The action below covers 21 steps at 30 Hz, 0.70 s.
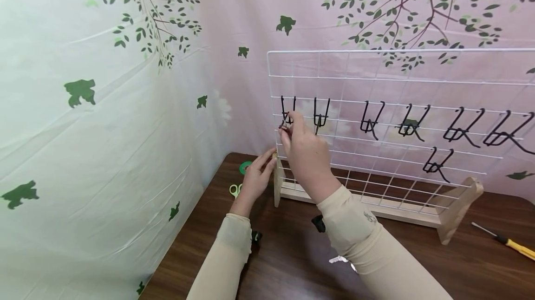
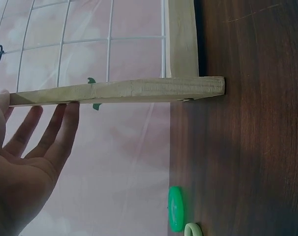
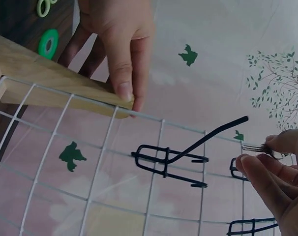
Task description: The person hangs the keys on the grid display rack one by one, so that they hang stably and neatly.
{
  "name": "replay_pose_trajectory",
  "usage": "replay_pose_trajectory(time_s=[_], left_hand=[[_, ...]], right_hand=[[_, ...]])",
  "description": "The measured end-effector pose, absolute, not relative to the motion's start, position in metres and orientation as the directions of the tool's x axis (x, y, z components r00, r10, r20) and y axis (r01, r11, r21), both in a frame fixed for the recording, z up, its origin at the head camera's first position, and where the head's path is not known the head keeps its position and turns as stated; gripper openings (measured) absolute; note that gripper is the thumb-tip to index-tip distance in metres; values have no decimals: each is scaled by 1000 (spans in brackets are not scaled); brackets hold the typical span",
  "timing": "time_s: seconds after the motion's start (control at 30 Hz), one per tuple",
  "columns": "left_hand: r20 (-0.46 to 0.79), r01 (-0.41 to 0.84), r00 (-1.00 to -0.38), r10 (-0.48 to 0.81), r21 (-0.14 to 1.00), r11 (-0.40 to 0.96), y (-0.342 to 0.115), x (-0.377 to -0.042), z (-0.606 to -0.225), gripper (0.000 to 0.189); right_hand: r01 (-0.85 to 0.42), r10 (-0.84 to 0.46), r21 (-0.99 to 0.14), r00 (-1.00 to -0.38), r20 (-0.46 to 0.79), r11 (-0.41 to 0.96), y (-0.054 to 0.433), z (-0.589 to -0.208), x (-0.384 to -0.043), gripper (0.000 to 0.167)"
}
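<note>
My right hand [image 1: 309, 153] is raised in front of the upper left hook [image 1: 288, 116] on the white wire grid. Its thumb and fingertips pinch a small dark thing with thin parallel prongs [image 3: 257, 148]; its kind is unclear. My left hand [image 1: 257, 179] holds the top of the grid's left wooden side support [image 2: 139, 89], thumb on one side and fingers on the other. Another black hook [image 3: 168, 157] hangs lower down, behind the right hand in the head view.
Several more black hooks [image 1: 411, 126] hang along the wire grid [image 1: 393, 77]. On the brown table [image 1: 284, 263] lie green tape [image 1: 245, 167], light green scissors [image 1: 235, 190] and a yellow-handled screwdriver [image 1: 507, 242]. A black item [image 1: 319, 223] and a silvery item [image 1: 338, 259] lie near my right forearm.
</note>
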<state>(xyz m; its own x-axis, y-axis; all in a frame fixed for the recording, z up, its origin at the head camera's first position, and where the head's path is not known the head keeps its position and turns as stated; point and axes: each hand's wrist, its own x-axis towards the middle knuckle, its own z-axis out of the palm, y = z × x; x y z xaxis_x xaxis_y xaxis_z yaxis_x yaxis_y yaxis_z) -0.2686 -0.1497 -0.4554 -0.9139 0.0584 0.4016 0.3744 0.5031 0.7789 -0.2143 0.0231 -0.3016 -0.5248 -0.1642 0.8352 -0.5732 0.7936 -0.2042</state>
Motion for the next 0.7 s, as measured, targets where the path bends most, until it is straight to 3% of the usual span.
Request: replay_pose_trajectory(time_s=[0.43,0.7], left_hand=[[383,341,-923,38,768,542,-148,-267,-455,45],[376,330,-926,30,770,546,-147,-264,-454,46]], right_hand=[[-562,-175,-206,-549,817,801,32,-313,-216,41],[-597,-169,-266,-572,803,757,54,-318,-179,49]])
